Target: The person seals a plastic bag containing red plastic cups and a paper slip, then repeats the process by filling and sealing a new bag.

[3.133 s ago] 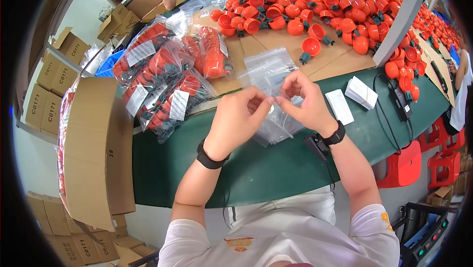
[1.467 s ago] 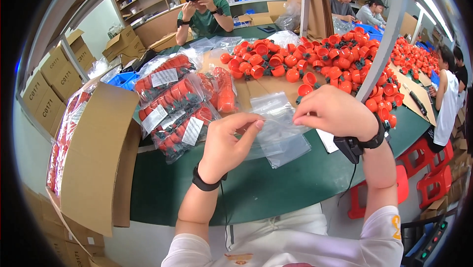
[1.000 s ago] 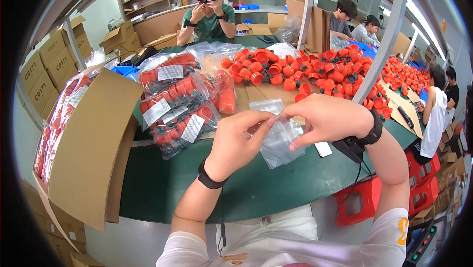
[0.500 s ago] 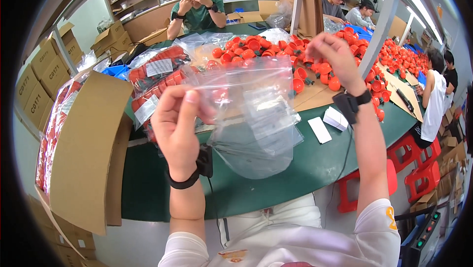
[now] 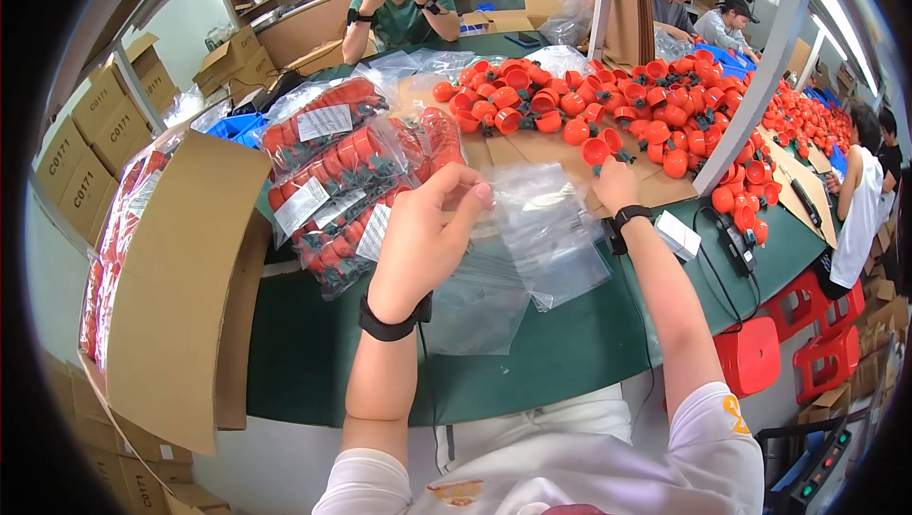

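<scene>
My left hand (image 5: 427, 230) is raised over the near table, thumb and fingers pinched on the edge of a clear plastic bag (image 5: 465, 315) that hangs down toward me. Beside it lies a stack of flat clear bags (image 5: 551, 239). My right hand (image 5: 619, 187) is at the near edge of a heap of red plastic cups (image 5: 655, 102) with dark clips. Its fingers close on one red cup (image 5: 600, 147); the fingertips are partly hidden. Filled bags of red cups (image 5: 332, 168) with white labels lie left of my left hand.
An open cardboard box (image 5: 171, 296) holding packed red cups stands at the left. Right of my right wrist are a small stack of white cards (image 5: 678, 235) and a black cabled device (image 5: 736, 249). A metal post (image 5: 760, 78) rises at the right. Other people sit around the table.
My right hand has come down from the air to the red cups. My left hand has moved right and lower with the clear bag. The view has shifted slightly.
</scene>
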The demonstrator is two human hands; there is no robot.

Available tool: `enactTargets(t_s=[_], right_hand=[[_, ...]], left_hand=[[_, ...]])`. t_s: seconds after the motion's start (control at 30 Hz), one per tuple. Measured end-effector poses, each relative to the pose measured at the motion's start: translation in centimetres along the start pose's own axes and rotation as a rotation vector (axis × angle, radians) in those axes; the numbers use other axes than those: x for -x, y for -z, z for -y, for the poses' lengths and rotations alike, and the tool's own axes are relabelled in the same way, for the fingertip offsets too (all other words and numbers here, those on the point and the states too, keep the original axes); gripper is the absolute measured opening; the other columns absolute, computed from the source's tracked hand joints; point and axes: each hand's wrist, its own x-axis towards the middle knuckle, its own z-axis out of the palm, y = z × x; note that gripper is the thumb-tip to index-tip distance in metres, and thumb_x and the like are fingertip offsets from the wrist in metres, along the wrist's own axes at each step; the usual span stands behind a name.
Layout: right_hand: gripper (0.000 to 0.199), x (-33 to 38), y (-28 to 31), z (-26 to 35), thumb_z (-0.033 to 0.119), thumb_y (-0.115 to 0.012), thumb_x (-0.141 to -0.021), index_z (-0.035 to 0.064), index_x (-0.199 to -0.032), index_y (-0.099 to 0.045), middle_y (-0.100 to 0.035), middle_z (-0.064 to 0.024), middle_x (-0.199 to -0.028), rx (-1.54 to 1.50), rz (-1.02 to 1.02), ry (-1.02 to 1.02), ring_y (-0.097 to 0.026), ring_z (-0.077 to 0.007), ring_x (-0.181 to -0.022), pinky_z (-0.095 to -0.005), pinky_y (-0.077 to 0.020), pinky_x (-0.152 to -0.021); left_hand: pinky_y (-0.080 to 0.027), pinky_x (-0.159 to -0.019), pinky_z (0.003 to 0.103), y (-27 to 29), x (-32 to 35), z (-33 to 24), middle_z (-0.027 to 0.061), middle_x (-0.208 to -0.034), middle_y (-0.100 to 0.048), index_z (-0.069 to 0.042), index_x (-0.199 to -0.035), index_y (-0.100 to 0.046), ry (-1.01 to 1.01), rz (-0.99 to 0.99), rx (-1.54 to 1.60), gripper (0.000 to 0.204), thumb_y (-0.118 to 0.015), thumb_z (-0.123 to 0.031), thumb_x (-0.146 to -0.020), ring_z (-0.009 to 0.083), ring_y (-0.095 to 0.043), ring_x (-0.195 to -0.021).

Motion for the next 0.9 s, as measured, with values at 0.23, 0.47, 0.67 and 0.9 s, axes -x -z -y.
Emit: enactTargets(t_s=[0.23,0.47,0.67,0.9], right_hand=[[0.011,0.7,2.7,-0.1,0.008,-0.072,-0.082,0.0009,-0.089,-0.068,-0.073,-0.0163,-0.086,-0.473,-0.003,-0.047,-0.072,-0.0309,-0.076,-0.0406,-0.0563,-0.071],[0.01,3.5,19.3,5.3,0.005,-0.072,-0.086,0.0011,-0.095,-0.072,-0.072,-0.0087,-0.085,-0.872,0.057,0.472,-0.067,-0.0148,-0.074,-0.0281,-0.052,-0.07],[0.012,7.3,23.6,6.2,0.003,-0.074,-0.082,0.0047,-0.094,-0.075,-0.071,-0.0077,-0.084,-0.714,0.187,0.758,-0.068,-0.0243,-0.079,-0.0335,-0.0536,-0.072],[0.015,7.4,24.1,6.0,0.005,-0.073,-0.084,0.0071,-0.099,-0.075,-0.07,-0.0084,-0.094,-0.693,0.483,0.858,-0.067,-0.0262,-0.084,-0.0354,-0.0529,-0.074]], left_hand=[[-0.053,-0.074,0.028,-0.2,-0.7,1.2,0.0075,-0.085,-0.073,0.002,-0.104,-0.063,0.115,0.12,-0.125,0.019,-0.062,-0.017,-0.102,0.0133,-0.071,-0.082],[-0.053,-0.07,0.027,0.5,-0.6,2.4,0.0068,-0.085,-0.071,0.001,-0.107,-0.063,0.176,0.078,-0.063,0.017,-0.061,-0.016,-0.103,0.0125,-0.069,-0.077],[-0.052,-0.076,0.027,0.3,-1.2,2.0,0.0061,-0.09,-0.071,0.001,-0.108,-0.064,0.127,0.131,-0.11,0.016,-0.06,-0.013,-0.102,0.0125,-0.069,-0.084],[-0.052,-0.082,0.028,-0.2,-1.0,2.1,0.0057,-0.096,-0.072,0.001,-0.109,-0.063,0.057,0.259,-0.099,0.014,-0.06,-0.011,-0.102,0.0126,-0.068,-0.09]])
